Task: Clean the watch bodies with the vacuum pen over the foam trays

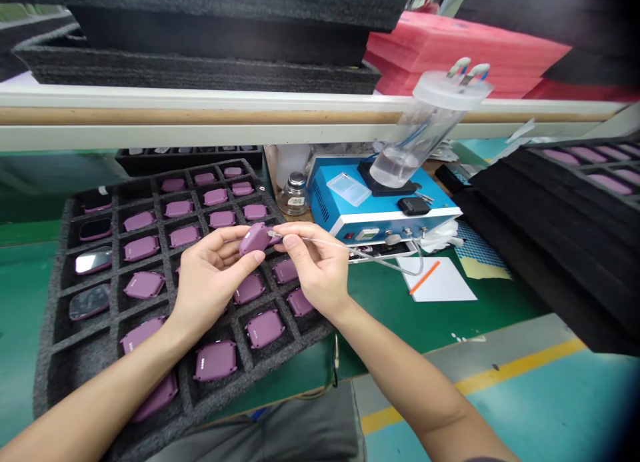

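Note:
My left hand (pixel 213 265) is closed on a purple watch case (pixel 254 239), which it holds tilted above the tray. My right hand (pixel 316 262) pinches the end of a thin clear tube (pixel 370 256) at the right side of that case. A small pale tip (pixel 274 234) shows between my right fingers and the case; whether it touches the case I cannot tell. Beneath both hands lies a dark grey foam tray (pixel 295 339), its compartments filled with several similar purple cases (pixel 216 361). Dark-screened watches (pixel 90 302) sit in its left column.
Behind my right hand stands a blue machine (pixel 330 189) with a clear cylinder (pixel 400 162) on top. A glass bottle (pixel 294 195) is beside it. White paper with an orange stick (pixel 425 277) lies to the right. Stacked black foam trays (pixel 540 229) rise at far right; a shelf (pixel 200 135) crosses above.

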Demonstrator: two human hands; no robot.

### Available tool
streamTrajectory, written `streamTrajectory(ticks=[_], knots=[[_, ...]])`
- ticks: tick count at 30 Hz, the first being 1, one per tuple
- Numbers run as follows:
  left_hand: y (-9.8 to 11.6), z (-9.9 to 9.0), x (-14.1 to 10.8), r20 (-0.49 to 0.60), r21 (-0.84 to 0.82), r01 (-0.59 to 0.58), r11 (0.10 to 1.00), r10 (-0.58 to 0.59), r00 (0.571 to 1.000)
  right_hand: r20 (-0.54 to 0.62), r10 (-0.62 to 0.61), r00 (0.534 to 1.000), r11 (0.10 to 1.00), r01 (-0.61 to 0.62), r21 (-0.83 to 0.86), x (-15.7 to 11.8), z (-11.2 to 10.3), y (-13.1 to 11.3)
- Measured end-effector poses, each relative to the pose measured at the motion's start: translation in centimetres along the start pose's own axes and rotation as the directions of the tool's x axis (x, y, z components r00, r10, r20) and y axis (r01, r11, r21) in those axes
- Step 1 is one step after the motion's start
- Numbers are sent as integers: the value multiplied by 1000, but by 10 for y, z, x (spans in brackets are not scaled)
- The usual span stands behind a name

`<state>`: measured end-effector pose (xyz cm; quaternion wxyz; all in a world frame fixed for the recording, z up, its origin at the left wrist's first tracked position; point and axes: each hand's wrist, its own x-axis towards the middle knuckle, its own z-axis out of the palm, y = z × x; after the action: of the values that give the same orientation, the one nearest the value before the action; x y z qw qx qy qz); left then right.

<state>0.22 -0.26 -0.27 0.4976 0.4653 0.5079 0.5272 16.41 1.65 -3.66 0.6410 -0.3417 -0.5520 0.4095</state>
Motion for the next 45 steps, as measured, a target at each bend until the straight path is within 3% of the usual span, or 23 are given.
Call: streamTrajectory(ticks=[45], knots=[[2, -1, -1, 13, -8, 16, 1000, -16, 1000, 11, -3, 1000, 1000, 3, -1, -1, -1, 2]])
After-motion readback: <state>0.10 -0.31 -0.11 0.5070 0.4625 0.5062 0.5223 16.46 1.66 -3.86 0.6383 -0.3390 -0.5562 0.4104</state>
